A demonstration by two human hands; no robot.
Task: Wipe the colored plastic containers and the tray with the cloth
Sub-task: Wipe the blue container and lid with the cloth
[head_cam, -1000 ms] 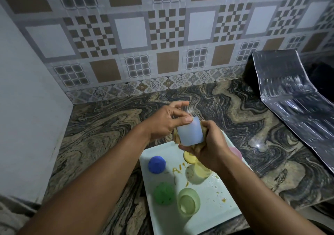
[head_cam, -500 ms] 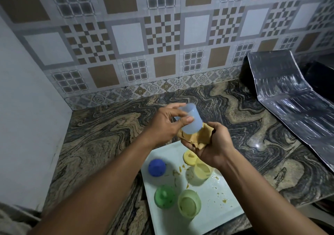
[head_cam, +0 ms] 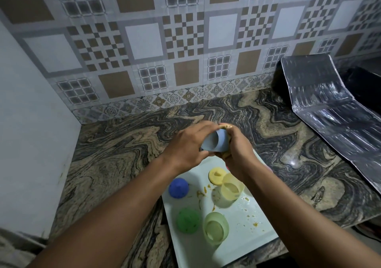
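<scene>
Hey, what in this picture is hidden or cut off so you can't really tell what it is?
Head view:
- Most of the cloth is bunched inside the right hand.
- The light blue container has its far end covered by cloth.
- The tray has its near corner cut by the bottom edge.
- The dark object behind the foil sheet is too dim and cut off at the right edge.

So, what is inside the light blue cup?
Nothing shows inside the light blue cup but bare wall. The cloth is outside it, mostly hidden under the right hand.
</scene>
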